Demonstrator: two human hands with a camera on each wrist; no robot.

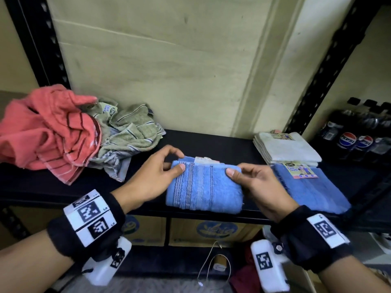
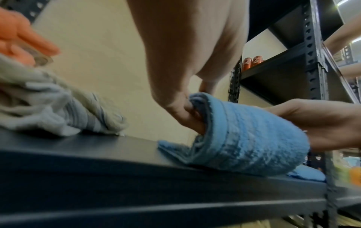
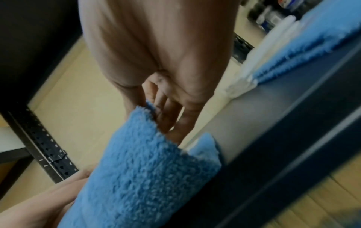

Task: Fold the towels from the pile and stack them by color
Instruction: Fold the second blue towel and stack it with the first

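Blue towel [image 1: 204, 187]: my left hand [image 1: 156, 172] and right hand [image 1: 251, 180] pinch its 12 o'clock fold; uneven release could skew it

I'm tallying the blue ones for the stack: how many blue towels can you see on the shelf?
2: one blue towel mid-shelf, gripped by the left hand and right hand; a folded blue towel at right. More may hide in the pile.
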